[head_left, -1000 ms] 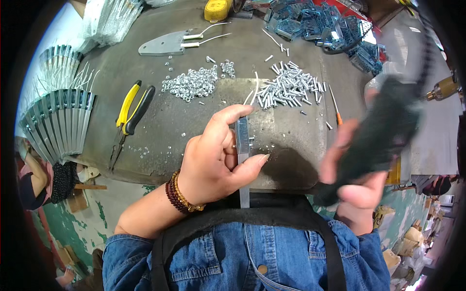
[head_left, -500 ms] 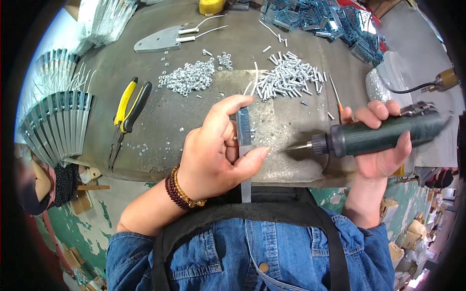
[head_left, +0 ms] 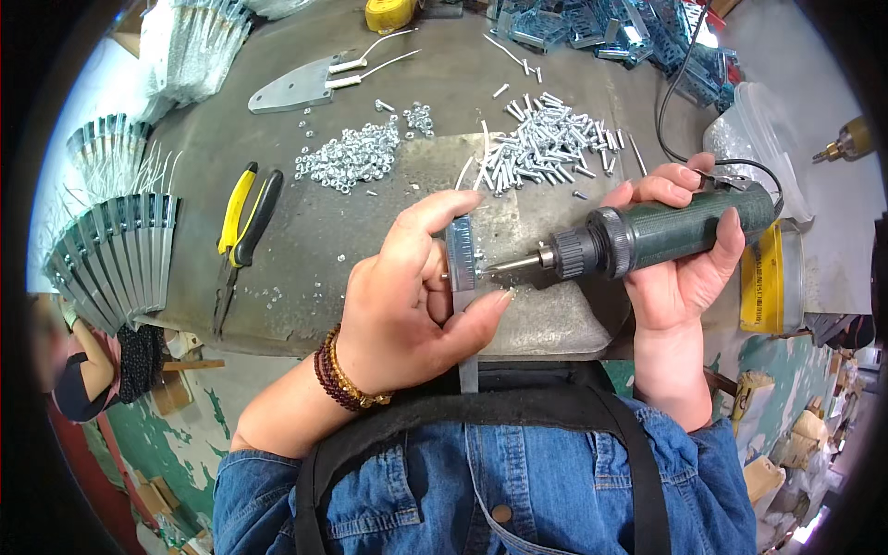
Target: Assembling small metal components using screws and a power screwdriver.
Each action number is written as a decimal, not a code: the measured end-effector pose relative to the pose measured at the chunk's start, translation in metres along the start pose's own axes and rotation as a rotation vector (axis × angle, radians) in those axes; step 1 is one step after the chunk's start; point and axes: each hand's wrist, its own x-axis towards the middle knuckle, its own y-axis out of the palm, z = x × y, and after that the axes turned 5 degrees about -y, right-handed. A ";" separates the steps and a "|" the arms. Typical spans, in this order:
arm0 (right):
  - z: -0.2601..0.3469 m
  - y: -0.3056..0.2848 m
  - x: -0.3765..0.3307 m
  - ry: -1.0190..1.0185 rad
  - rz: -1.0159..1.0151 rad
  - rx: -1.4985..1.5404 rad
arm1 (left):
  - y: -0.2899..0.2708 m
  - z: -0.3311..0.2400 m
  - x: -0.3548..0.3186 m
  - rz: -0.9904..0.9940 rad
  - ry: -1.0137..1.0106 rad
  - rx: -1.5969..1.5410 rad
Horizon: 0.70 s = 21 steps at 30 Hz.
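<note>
My left hand is closed around a narrow metal strip with a blue-tinted bracket at its upper end, held upright near the table's front edge. A small screw pokes from the bracket's right side. In my right hand lies a dark green electric screwdriver, gripped around its body and pointing left. Its bit reaches the screw on the bracket; whether it sits in the screw head is too small to tell. Beyond the hands lie a heap of nuts and a heap of screws.
Yellow-and-black pliers lie left of my hands. Finished-looking strips with wires fan out at the far left. A pointed metal plate with wires lies behind the nuts. Blue brackets pile up at the back right, near a clear plastic container.
My right hand has brought the screwdriver left, so its bit now meets the bracket's screw. My left hand holds the strip in nearly the same place.
</note>
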 end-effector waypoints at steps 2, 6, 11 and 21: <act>-0.001 -0.001 -0.001 0.010 0.003 0.003 | 0.004 0.004 -0.001 -0.046 0.023 -0.063; -0.003 -0.004 -0.003 -0.016 -0.002 0.026 | 0.003 0.006 0.000 -0.047 0.033 -0.078; -0.006 -0.013 -0.004 -0.039 0.042 -0.014 | 0.002 0.008 -0.002 -0.055 0.064 -0.100; -0.004 -0.020 -0.008 -0.024 0.112 -0.118 | -0.056 0.038 0.024 -0.291 -0.141 0.441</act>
